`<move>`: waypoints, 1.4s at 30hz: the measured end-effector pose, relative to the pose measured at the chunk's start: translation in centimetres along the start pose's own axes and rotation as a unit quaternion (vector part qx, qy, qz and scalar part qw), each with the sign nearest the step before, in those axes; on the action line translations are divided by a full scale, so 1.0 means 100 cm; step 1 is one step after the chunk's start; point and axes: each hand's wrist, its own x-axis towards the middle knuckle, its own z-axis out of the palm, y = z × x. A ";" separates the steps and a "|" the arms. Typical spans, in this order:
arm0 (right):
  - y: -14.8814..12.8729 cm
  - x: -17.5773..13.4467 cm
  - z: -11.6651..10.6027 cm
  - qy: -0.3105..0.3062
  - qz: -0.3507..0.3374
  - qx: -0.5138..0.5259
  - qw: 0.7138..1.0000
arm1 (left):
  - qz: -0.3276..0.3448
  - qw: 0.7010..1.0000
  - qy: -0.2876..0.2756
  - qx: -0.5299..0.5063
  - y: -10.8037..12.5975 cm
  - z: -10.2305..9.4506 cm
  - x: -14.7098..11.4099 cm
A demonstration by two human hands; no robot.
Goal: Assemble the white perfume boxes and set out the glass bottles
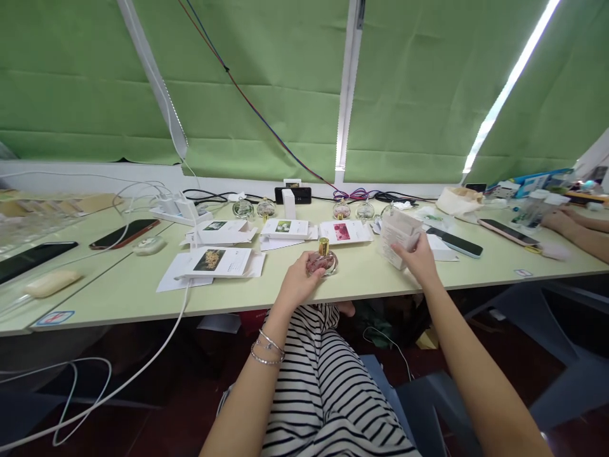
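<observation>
Near the table's front edge, my left hand is closed around a round glass perfume bottle with a gold top; it stands upright. To the right, my right hand grips a whitish, box-shaped packet, tilted a little above the table; its printing is too blurred to read. Beyond the bottle lie a flat white box with a pink flower picture and one with a white flower picture. More flat white boxes lie to the left on loose white sheets.
Several round glass bottles stand at the back beside a propped-up phone. Phones lie on the right and left. A white cable hangs over the front edge. Another person's hands rest at the far right.
</observation>
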 end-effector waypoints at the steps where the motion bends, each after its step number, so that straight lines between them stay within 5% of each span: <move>1: 0.002 -0.002 0.005 -0.018 0.009 0.020 1.000 | 0.003 1.000 -0.002 0.002 0.000 0.000 0.000; 6: -0.011 -0.023 0.035 -0.158 -0.055 0.162 0.973 | 0.022 1.000 -0.010 -0.011 -0.001 -0.002 -0.001; 12: -0.027 -0.034 0.046 -0.323 -0.073 0.116 0.937 | 0.057 0.995 -0.052 -0.066 -0.007 -0.003 -0.006; 19: -0.025 -0.032 0.049 -0.345 -0.071 0.147 0.924 | 0.138 0.945 -0.143 -0.260 0.019 -0.012 -0.023; 28: -0.033 -0.033 0.043 -0.334 -0.144 0.119 0.924 | 0.181 0.942 -0.150 -0.238 0.078 -0.040 0.009; 35: -0.027 -0.031 0.047 -0.343 -0.125 0.119 0.923 | 0.160 0.938 -0.030 -0.305 0.084 -0.027 0.033; 42: -0.030 -0.031 0.045 -0.346 -0.125 0.126 0.921 | 0.154 0.951 0.043 -0.263 0.083 -0.018 0.049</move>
